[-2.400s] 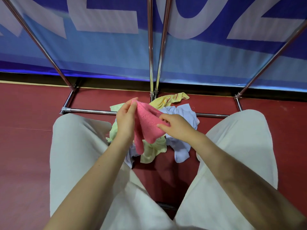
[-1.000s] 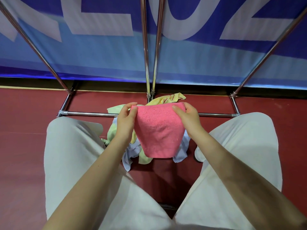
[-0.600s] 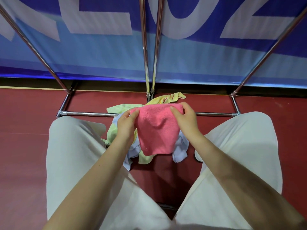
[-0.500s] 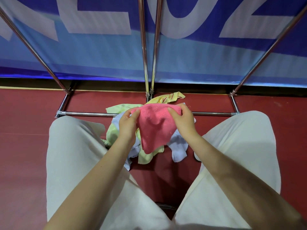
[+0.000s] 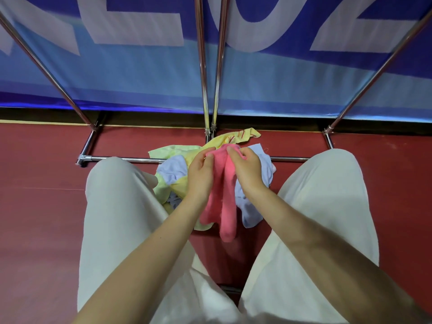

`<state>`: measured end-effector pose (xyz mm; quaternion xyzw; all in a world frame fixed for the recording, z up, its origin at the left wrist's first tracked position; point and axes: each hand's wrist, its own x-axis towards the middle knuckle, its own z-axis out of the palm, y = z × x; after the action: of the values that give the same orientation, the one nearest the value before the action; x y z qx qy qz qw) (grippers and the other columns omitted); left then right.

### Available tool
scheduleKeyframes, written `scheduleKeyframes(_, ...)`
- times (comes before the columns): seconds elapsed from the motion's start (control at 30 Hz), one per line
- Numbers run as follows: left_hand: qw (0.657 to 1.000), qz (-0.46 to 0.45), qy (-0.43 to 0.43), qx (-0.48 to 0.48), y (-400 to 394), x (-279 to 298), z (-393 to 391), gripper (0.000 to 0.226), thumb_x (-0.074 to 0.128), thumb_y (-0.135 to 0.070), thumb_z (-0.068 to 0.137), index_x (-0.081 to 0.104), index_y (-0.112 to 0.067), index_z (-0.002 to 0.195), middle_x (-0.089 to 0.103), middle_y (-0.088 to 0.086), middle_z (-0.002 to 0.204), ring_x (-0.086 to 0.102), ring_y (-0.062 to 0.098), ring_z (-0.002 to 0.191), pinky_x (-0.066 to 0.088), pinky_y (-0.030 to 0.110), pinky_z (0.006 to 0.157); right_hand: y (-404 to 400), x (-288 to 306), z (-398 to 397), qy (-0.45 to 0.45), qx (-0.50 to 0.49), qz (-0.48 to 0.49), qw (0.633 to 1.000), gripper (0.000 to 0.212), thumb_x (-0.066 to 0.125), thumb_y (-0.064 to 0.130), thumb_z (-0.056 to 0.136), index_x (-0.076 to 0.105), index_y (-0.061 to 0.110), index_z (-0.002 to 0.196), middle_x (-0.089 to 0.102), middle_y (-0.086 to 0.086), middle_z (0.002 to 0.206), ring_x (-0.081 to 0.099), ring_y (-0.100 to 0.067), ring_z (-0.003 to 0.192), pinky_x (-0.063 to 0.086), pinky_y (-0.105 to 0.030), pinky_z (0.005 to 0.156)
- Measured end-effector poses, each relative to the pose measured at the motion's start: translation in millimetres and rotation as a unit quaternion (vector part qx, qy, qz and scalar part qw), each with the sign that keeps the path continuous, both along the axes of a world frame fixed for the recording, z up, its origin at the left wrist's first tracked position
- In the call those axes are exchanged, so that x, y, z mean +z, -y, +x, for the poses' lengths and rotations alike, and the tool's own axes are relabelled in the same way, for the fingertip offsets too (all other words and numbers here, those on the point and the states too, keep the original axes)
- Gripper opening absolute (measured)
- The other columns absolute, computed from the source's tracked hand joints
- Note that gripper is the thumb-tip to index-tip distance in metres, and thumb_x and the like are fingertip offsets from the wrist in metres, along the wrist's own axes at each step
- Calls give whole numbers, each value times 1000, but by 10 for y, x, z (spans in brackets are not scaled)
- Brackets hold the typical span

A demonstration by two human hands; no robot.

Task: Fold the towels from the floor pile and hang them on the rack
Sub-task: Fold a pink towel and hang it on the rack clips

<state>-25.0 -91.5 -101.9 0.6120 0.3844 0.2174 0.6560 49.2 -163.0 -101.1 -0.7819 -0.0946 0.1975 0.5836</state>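
A blue banner with large white letters [image 5: 210, 54] fills the view from 10 to 2 o'clock, above a red floor [image 5: 42, 206]. The chrome rack [image 5: 205, 90] stands before it, its uprights rising at 12 o'clock and its base bar crossing just behind the hands; none of the rack that shows carries a towel. The person's pale trouser legs [image 5: 117, 218] run from 7 and 5 o'clock toward the centre. Between the knees lies the floor pile [image 5: 173, 169] of yellow, green and lilac towels. Above it hangs the pink towel [image 5: 224, 197], bunched into vertical folds. The left hand [image 5: 199, 174] and right hand [image 5: 247, 170] pinch its top edge close together, each grip clamped on the cloth. By my judgement the work is early: this towel is mid-fold, unhung, and several remain below.
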Motion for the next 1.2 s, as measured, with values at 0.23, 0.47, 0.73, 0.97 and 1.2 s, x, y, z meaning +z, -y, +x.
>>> scheduleKeyframes(0.23,995,-68,35,68,-83,31,13,25,41,-8,99,62,-16,109,67,0,100,61,14,96,49,25,88,-38,76,-112,69,117,13,991,21,48,18,97,61,21,82,59,11,66,57,0,63,47,-19,63)
scheduleKeyframes(0.47,988,-101,72,88,-136,102,-1,29,40,-6,101,57,1,123,64,8,97,60,12,82,50,12,66,-33,62,20,259,131,-47,956,10,65,24,83,59,20,90,59,4,90,54,-16,87,49,-37,78)
scheduleKeyframes(0.73,991,-102,71,48,-247,186,-71,27,39,-9,101,62,-7,115,67,5,93,63,13,85,52,22,80,27,71,81,248,175,10,953,19,68,24,85,71,20,103,59,3,107,55,-7,103,41,-19,94)
scheduleKeyframes(0.97,993,-109,51,22,-267,159,-107,26,39,-11,102,62,-9,115,67,12,106,63,21,98,50,32,91,70,44,5,317,138,43,937,19,67,26,84,74,11,95,57,1,99,57,-12,96,48,-26,85)
scheduleKeyframes(1.2,997,-26,59,43,-111,110,-105,27,39,-13,103,63,-24,101,66,4,98,60,16,92,48,32,88,69,67,-43,296,154,32,942,12,69,19,85,71,9,92,54,5,97,56,-10,93,47,-21,82)
